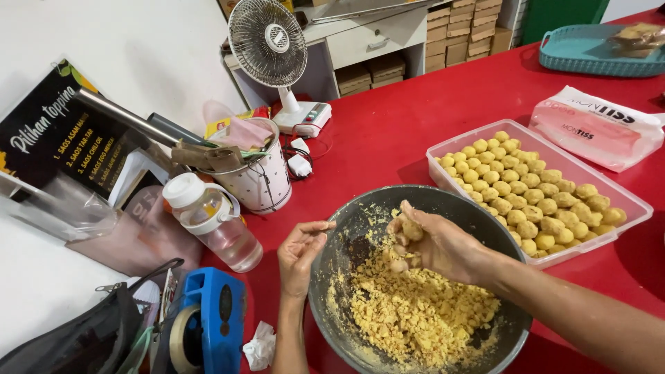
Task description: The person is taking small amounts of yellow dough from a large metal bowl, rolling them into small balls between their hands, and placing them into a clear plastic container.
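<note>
Right hand (433, 242) clamps a lump of yellow dough (411, 228) above the grey bowl (346, 228); left hand (299, 249), beside it, cupped empty.

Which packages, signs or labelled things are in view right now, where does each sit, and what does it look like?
Sign: far left against the wall, black board with pale lettering, tilted.
Tissue pack: right, on the red table behind the clear tray, soft white and pink wrapper.
Cardboard boxes: top, stacked brown on shelves.
Small yellow packet: in the white cup, mostly hidden.
</note>
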